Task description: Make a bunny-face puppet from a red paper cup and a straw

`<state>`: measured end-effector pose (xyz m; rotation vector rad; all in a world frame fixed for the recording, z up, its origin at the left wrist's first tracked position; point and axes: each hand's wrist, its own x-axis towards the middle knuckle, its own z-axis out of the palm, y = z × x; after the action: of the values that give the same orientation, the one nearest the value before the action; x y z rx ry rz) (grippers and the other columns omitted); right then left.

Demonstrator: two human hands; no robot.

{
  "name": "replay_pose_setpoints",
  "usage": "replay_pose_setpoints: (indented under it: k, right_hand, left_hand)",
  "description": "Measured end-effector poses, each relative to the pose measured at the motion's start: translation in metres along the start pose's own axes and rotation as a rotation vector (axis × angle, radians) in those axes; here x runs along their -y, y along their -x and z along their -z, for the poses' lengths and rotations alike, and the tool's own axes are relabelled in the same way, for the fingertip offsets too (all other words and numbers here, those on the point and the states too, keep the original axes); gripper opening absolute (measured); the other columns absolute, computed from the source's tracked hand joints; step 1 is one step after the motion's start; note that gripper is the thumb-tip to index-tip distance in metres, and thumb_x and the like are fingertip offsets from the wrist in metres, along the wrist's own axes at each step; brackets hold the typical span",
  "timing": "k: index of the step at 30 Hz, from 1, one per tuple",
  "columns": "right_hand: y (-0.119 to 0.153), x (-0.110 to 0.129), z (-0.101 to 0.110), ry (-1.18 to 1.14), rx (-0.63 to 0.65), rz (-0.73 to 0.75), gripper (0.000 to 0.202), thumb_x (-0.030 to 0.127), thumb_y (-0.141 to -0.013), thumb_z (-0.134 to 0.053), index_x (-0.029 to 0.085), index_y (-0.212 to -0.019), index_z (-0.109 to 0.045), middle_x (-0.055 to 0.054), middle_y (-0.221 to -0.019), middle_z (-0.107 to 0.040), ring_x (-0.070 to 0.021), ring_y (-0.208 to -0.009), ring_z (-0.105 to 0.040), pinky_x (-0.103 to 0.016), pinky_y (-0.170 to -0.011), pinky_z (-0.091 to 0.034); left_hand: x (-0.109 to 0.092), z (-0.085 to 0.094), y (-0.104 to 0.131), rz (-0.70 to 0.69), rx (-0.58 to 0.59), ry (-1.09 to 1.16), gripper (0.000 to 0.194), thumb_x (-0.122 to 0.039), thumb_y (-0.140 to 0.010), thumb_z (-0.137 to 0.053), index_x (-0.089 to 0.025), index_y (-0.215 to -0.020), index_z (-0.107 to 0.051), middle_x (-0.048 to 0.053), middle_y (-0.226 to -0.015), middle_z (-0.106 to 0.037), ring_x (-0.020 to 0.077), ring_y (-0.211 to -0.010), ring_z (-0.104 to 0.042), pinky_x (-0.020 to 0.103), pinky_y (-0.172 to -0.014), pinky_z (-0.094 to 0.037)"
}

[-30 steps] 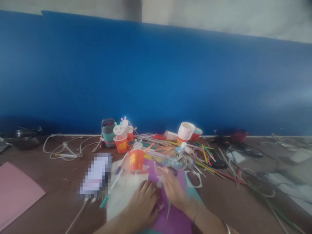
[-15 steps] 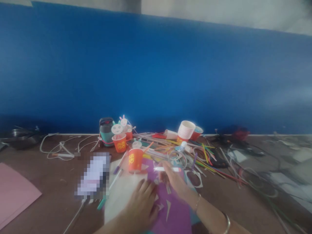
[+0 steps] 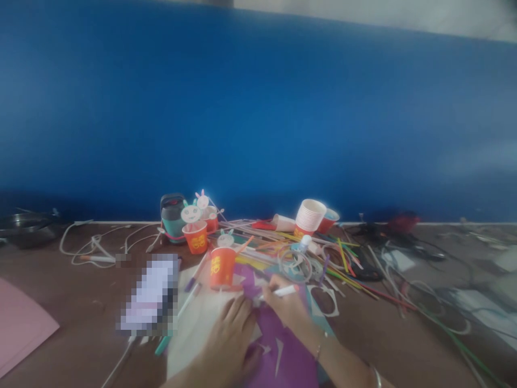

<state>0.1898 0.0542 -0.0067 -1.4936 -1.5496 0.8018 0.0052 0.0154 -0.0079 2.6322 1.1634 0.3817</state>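
Head view, looking forward and down: we see our left hand (image 3: 232,337) lying flat, fingers spread, pressing a purple paper sheet (image 3: 288,358) against the brown table (image 3: 81,323). Our right hand (image 3: 288,307) is closed in a pinch around a white pen (image 3: 280,291), which lies nearly level, its tip toward the far edge of the sheet, close to the left fingertips. The sheet sits right under both hands, partly over a white sheet (image 3: 202,318); pale cut shapes show on it.

Just beyond stands an orange paper cup (image 3: 221,265); farther back, a second orange cup with a bunny face (image 3: 195,234), a stack of cups (image 3: 309,217), and a scatter of coloured straws (image 3: 343,258). A pink sheet (image 3: 20,323) lies far left.

We judge the step as marking on the purple sheet while it is held still. The next move seems to call for steady left-hand pressure and the pen tip brought down precisely.
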Motion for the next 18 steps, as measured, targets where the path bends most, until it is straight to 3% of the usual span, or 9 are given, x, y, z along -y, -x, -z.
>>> replay_pose_setpoints:
  k: [6,12,18]
  right_hand:
    - [0.0005,0.0047,-0.0015,0.009,0.030,0.002,0.026,0.035,-0.079,-0.054,0.023,-0.060,-0.040,0.006,-0.051,-0.042,-0.0125,-0.052,-0.041,-0.024,-0.049,-0.036]
    - [0.0010,0.0058,-0.0015,0.009,0.064,-0.024,0.025,0.035,-0.080,-0.052,0.023,-0.061,-0.039,0.005,-0.053,-0.042,-0.0127,-0.053,-0.041,-0.025,-0.050,-0.036]
    - [0.0000,0.0019,-0.0029,0.015,0.068,-0.003,0.025,0.034,-0.080,-0.052,0.023,-0.062,-0.039,0.006,-0.052,-0.041,-0.0129,-0.053,-0.041,-0.025,-0.051,-0.035]
  left_hand:
    - [-0.0029,0.0010,0.0005,0.107,0.036,0.032,0.055,-0.025,-0.077,-0.061,-0.018,-0.131,-0.055,0.015,-0.140,-0.048,0.0347,-0.131,-0.040,0.052,-0.107,-0.037]
    - [-0.0034,0.0043,0.0002,0.147,0.049,0.093,0.050,-0.037,-0.080,-0.061,-0.018,-0.126,-0.058,0.016,-0.138,-0.048,0.0348,-0.131,-0.039,0.051,-0.109,-0.033]
    - [-0.0051,0.0049,-0.0004,0.142,0.024,0.106,0.047,-0.037,-0.078,-0.064,-0.018,-0.122,-0.060,0.015,-0.135,-0.051,0.0330,-0.129,-0.041,0.048,-0.110,-0.034]
